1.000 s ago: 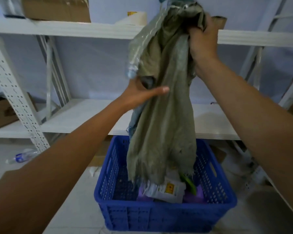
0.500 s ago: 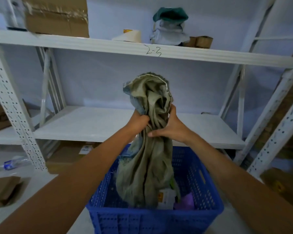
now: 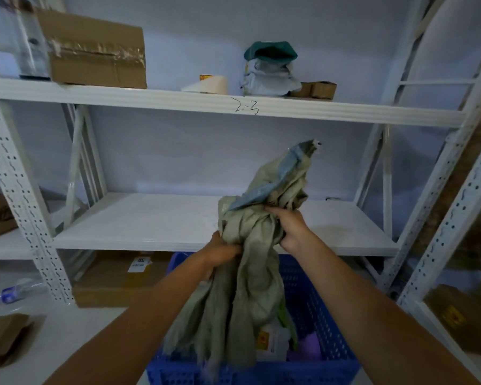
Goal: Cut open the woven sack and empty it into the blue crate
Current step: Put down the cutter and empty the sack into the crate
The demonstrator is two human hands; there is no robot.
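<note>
Now bunching the limp woven sack (image 3: 247,279) over the blue crate (image 3: 314,301): left hand (image 3: 222,250) clenched on cloth at nine o'clock, right hand (image 3: 289,226) clamped at two o'clock. Best kept above the crate, frayed mouth hanging at six o'clock over the dropped parcels (image 3: 271,343), then shaken gently to release stragglers.

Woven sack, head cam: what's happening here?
A person holds the limp grey-green woven sack bunched in both hands above the blue crate. The left hand grips it lower, the right hand higher, near the gathered top. The sack's frayed open end hangs down into the crate, where a few packets already lie. The sack looks nearly or fully emptied.
</note>
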